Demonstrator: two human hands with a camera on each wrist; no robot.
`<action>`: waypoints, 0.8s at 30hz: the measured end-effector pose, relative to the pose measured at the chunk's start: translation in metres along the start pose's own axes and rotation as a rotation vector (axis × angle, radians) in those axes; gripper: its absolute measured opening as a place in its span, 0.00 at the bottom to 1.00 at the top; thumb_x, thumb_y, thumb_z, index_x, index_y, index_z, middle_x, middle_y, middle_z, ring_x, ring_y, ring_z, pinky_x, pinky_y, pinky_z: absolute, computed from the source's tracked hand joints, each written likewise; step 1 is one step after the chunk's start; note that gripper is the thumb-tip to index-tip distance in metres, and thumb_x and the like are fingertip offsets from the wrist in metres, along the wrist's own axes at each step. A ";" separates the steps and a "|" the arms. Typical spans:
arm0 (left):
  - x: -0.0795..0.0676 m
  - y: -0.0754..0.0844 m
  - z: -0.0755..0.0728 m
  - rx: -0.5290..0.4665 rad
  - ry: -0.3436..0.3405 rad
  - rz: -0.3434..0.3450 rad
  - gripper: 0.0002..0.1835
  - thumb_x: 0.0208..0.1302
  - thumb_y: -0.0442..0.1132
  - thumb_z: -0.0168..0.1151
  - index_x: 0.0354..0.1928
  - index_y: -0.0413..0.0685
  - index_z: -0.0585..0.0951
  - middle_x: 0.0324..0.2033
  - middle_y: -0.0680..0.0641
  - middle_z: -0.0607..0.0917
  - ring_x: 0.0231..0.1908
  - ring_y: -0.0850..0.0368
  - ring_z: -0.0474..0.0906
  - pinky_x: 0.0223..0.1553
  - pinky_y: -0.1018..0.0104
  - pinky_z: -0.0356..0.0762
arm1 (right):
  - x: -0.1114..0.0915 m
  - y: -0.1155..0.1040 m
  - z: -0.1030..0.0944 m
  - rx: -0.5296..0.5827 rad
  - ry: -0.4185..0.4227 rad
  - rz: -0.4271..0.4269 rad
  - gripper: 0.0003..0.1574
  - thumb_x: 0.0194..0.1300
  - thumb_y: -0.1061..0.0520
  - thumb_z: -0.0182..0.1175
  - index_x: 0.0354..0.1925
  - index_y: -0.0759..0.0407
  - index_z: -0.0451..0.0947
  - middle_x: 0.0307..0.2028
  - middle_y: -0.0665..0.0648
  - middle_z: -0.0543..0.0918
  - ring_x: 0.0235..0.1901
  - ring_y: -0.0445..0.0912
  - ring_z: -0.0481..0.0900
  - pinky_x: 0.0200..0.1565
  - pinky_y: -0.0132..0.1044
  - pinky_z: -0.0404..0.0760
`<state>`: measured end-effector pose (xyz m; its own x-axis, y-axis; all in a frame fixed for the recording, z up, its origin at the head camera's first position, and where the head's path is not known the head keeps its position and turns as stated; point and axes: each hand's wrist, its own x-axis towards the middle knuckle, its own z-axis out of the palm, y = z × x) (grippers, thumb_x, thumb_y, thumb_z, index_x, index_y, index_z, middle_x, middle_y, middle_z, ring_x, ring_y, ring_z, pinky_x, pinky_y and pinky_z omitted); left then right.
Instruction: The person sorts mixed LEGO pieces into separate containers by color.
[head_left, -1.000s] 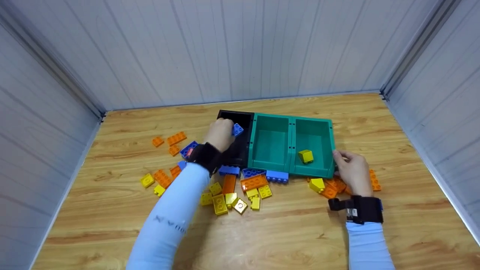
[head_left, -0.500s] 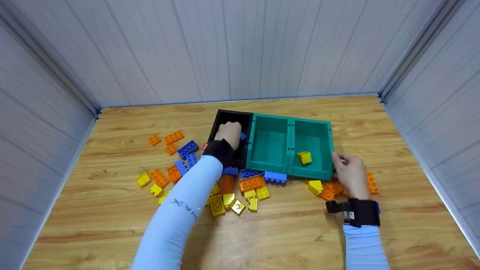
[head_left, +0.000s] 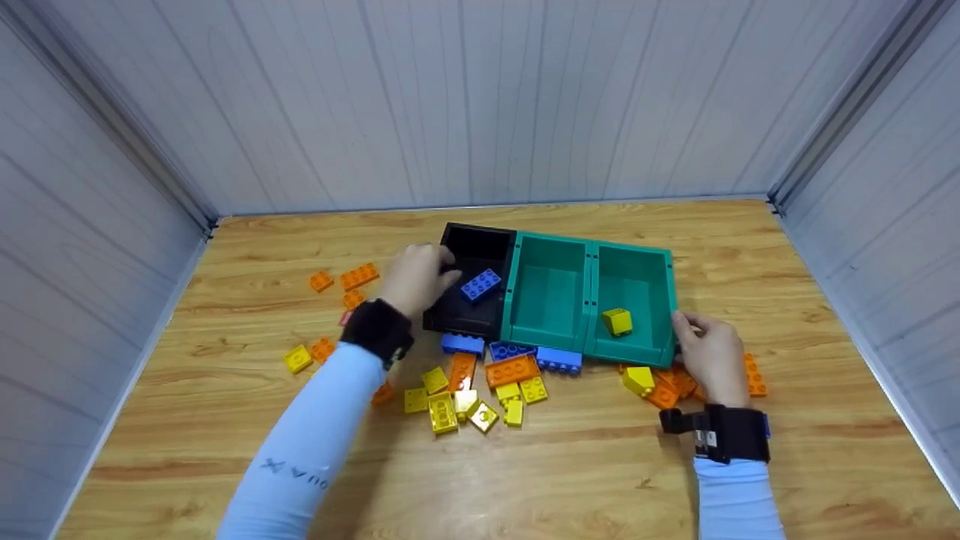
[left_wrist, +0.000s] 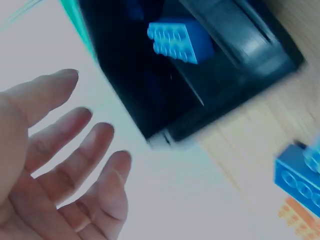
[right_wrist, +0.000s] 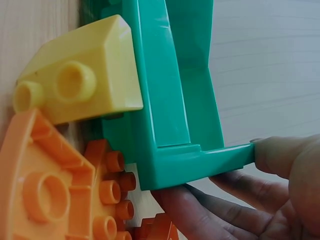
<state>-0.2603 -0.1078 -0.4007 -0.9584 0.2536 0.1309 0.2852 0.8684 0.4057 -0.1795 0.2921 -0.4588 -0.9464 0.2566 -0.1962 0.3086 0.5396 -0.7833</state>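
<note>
My left hand (head_left: 414, 279) is at the left wall of the black bin (head_left: 459, 319), its fingers apart and loosely bent. Nothing is in its grasp in the left wrist view. Inside that bin lies a blue toy brick (head_left: 481, 285), studs showing. At the far right of the row, my right hand (head_left: 711, 358) grips the rim of the right green bin (head_left: 641, 292), thumb on the edge and fingers beneath it in the right wrist view. A yellow sloped brick (head_left: 617, 322) lies inside this bin. The middle green bin (head_left: 551, 292) joins the other two.
Several yellow bricks (head_left: 442, 412), orange bricks (head_left: 512, 370) and blue bricks (head_left: 559, 360) lie in front of the bins. More orange bricks (head_left: 359, 276) are scattered to the left. Orange pieces (head_left: 664, 395) sit by my right hand. Panel walls (head_left: 480, 105) enclose the wooden table.
My left hand dipped deeper into the black bin, then withdrew left to its side. The blue brick there, partly covered before, now lies in full view. My right hand keeps its hold.
</note>
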 end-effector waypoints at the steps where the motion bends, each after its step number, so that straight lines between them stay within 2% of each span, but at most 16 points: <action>1: -0.005 -0.007 -0.003 -0.003 0.007 -0.020 0.14 0.66 0.41 0.67 0.48 0.38 0.86 0.44 0.40 0.87 0.46 0.44 0.82 0.48 0.51 0.80 | 0.000 0.000 0.000 0.000 0.001 -0.005 0.40 0.76 0.36 0.43 0.68 0.64 0.70 0.59 0.70 0.76 0.50 0.58 0.81 0.43 0.43 0.85; 6: -0.028 -0.044 -0.011 0.001 -0.011 -0.087 0.14 0.66 0.40 0.66 0.46 0.36 0.86 0.41 0.39 0.87 0.41 0.44 0.83 0.42 0.51 0.81 | 0.000 0.002 0.000 -0.018 0.032 -0.050 0.40 0.76 0.36 0.44 0.66 0.66 0.72 0.57 0.71 0.78 0.48 0.59 0.83 0.39 0.40 0.86; 11: -0.048 -0.068 -0.008 0.035 -0.095 -0.100 0.16 0.65 0.40 0.67 0.48 0.35 0.85 0.43 0.37 0.87 0.42 0.43 0.83 0.44 0.48 0.81 | 0.002 0.002 -0.002 -0.033 0.045 -0.062 0.40 0.76 0.37 0.44 0.65 0.67 0.72 0.55 0.72 0.79 0.46 0.59 0.84 0.36 0.37 0.86; 17: -0.057 -0.077 0.004 0.034 -0.215 -0.144 0.27 0.62 0.41 0.70 0.60 0.35 0.79 0.55 0.33 0.80 0.52 0.39 0.78 0.54 0.45 0.76 | 0.005 0.002 -0.003 -0.036 0.033 -0.042 0.39 0.76 0.37 0.43 0.67 0.65 0.71 0.57 0.71 0.78 0.48 0.58 0.83 0.38 0.39 0.86; 21: -0.054 -0.077 0.013 0.054 -0.291 -0.131 0.37 0.59 0.45 0.73 0.68 0.39 0.72 0.62 0.31 0.71 0.59 0.35 0.72 0.60 0.43 0.71 | 0.007 0.003 -0.003 -0.035 0.025 -0.032 0.39 0.77 0.37 0.42 0.68 0.65 0.70 0.59 0.71 0.76 0.49 0.59 0.82 0.40 0.39 0.85; 24: -0.049 -0.076 0.019 0.079 -0.313 -0.126 0.40 0.58 0.46 0.74 0.70 0.40 0.70 0.65 0.30 0.67 0.62 0.33 0.68 0.61 0.42 0.70 | 0.009 0.004 -0.003 -0.034 0.027 -0.039 0.39 0.77 0.37 0.43 0.68 0.65 0.70 0.59 0.71 0.76 0.48 0.59 0.82 0.39 0.39 0.86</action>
<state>-0.2356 -0.1783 -0.4548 -0.9465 0.2497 -0.2043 0.1740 0.9284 0.3285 -0.1861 0.2986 -0.4623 -0.9549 0.2564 -0.1496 0.2753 0.5765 -0.7693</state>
